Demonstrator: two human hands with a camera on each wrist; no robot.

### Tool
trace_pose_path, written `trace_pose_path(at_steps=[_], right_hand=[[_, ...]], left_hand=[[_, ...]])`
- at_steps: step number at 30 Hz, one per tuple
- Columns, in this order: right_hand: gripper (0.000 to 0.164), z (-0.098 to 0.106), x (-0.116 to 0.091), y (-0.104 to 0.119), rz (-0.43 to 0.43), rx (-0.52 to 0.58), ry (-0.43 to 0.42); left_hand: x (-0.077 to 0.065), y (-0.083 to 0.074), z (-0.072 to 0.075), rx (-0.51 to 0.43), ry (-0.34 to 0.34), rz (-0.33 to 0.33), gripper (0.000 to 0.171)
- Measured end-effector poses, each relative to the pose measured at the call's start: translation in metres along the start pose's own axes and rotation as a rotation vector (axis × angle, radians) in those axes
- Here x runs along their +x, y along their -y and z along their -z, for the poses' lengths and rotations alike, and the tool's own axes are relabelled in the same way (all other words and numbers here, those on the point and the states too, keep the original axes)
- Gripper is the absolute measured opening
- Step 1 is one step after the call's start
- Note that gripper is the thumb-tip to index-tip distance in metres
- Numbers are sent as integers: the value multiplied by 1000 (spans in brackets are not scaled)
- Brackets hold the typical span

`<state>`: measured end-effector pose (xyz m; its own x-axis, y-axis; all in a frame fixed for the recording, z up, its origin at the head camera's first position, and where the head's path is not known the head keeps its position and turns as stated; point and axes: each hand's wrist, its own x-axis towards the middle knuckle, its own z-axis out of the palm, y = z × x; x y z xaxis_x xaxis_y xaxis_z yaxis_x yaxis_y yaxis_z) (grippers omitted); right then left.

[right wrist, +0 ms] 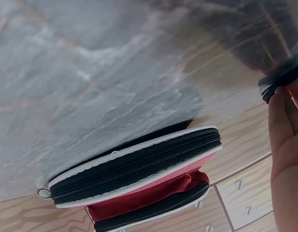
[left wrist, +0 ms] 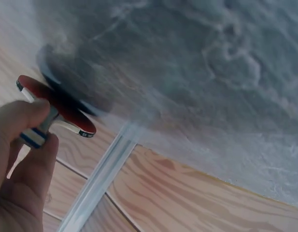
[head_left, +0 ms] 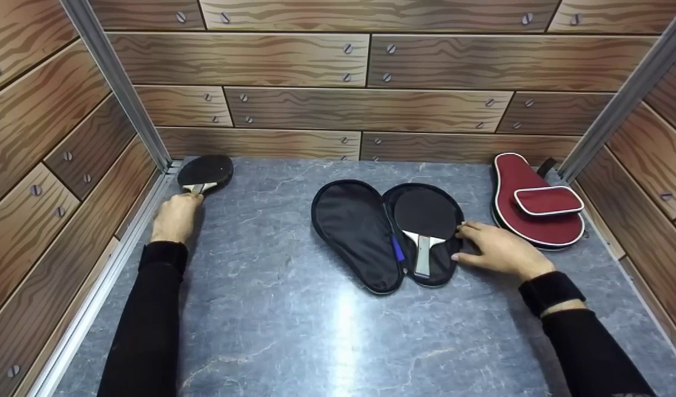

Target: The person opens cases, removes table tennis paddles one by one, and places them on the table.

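At the far left corner of the table, my left hand (head_left: pixel 175 218) grips the handle of a table tennis paddle (head_left: pixel 207 170), black side up. The left wrist view shows thumb and fingers around that handle, with red rubber on the paddle's (left wrist: pixel 74 110) other face. A black paddle case (head_left: pixel 352 226) lies unzipped and spread open right of centre. In its right half rests a second paddle (head_left: pixel 426 212), black face up, handle toward me. My right hand (head_left: pixel 498 247) touches this half's right rim, thumb and fingers apart along it. In the right wrist view the rim contact is partly cut off.
A dark red paddle case (head_left: pixel 536 226) with white piping and a small pocket lies at the far right, beside my right hand. A blue strip (head_left: pixel 397 249) shows by the black case's hinge. Wood-patterned walls (head_left: pixel 294 107) and metal rails (head_left: pixel 120 91) enclose the grey marbled table (head_left: pixel 272 331).
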<state>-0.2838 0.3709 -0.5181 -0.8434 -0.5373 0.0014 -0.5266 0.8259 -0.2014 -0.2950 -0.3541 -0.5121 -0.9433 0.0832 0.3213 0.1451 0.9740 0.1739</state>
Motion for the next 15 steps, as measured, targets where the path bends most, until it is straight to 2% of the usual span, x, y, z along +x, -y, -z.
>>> trace_pose_path(at_steps=[5, 10, 15], right_hand=[[62, 1, 0, 1, 10, -1, -9], [62, 1, 1, 1, 16, -2, -10], [61, 1, 1, 1, 15, -6, -6]], left_hand=[[2, -1, -1, -10, 23, -51, 21], [3, 3, -3, 13, 102, -85, 5], [1, 6, -6, 20, 143, -93, 8]])
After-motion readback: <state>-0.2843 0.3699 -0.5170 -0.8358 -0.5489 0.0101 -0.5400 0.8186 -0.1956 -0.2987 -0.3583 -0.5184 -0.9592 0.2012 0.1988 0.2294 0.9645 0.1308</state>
